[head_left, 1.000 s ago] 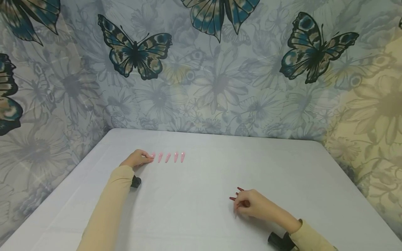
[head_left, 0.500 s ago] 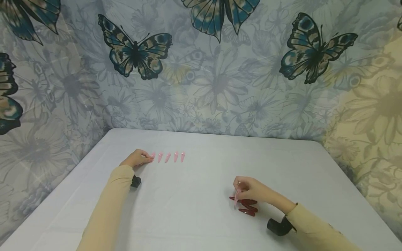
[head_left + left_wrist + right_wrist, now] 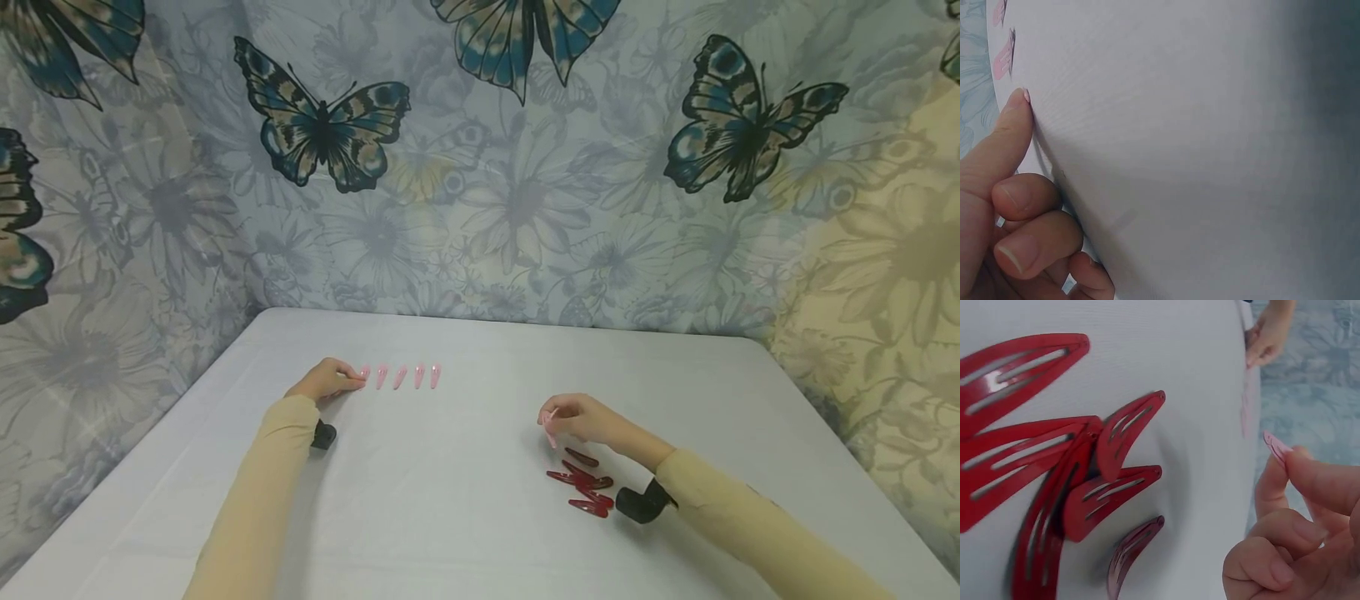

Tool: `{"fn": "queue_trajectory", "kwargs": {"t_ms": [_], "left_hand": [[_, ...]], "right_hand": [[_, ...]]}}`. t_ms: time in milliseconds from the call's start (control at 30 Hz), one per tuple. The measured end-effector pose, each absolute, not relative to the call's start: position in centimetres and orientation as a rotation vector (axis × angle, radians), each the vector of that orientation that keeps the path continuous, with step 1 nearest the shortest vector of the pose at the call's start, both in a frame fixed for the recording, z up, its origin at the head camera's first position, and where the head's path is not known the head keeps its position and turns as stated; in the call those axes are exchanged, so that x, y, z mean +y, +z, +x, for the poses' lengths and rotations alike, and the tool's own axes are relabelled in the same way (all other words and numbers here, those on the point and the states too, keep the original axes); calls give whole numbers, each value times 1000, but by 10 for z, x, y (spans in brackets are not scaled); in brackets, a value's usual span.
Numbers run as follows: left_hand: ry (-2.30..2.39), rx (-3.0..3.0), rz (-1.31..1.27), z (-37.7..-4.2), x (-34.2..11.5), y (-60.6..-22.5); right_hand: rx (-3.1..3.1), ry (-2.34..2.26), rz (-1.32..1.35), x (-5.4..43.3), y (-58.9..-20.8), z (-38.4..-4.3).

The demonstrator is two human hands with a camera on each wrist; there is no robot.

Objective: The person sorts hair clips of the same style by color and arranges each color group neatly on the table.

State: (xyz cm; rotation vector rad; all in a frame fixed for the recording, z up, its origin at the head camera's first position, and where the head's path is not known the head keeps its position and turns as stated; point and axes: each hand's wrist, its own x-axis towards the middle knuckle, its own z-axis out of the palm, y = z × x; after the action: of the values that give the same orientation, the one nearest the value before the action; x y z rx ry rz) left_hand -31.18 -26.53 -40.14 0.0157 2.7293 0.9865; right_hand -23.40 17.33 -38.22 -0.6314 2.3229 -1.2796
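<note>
In the head view my left hand point(image 3: 324, 380) is at the left end of a row of pink snap hair clips point(image 3: 401, 377), thumb and index finger at the endmost clip point(image 3: 365, 372). Only a sliver of that clip shows past the fingertip in the left wrist view; the other fingers curl under. My right hand point(image 3: 583, 418) pinches another pink snap hair clip point(image 3: 1277, 449) between thumb and index finger, raised above the table. Just nearer than this hand lies a loose pile of red snap hair clips point(image 3: 588, 481), several overlapping and a darker one point(image 3: 1132, 553) apart.
A white cloth covers the table point(image 3: 450, 500). Behind it hangs a butterfly-and-flower patterned backdrop point(image 3: 525, 208). Black wrist cameras point(image 3: 643, 503) sit under both wrists, the right one close beside the red pile.
My right hand has moved up and away from the red pile, carrying the pink hair clip, so the red clips now show uncovered. My left hand has stayed in place.
</note>
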Motion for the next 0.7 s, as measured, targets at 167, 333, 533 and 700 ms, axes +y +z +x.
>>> {"fn": "queue_trajectory", "kwargs": {"t_ms": [167, 333, 533, 700], "left_hand": [[1001, 2713, 13, -312, -266, -403], [1010, 2715, 45, -311, -267, -402], [1007, 2712, 43, -310, -265, -400], [995, 2708, 29, -309, -265, -399]], "right_hand": [[2362, -1257, -601, 164, -383, -242], [2433, -1235, -578, 154, -382, -251], [2525, -1220, -496, 143, -380, -264], [2500, -1229, -417, 136, -376, -275]]}}
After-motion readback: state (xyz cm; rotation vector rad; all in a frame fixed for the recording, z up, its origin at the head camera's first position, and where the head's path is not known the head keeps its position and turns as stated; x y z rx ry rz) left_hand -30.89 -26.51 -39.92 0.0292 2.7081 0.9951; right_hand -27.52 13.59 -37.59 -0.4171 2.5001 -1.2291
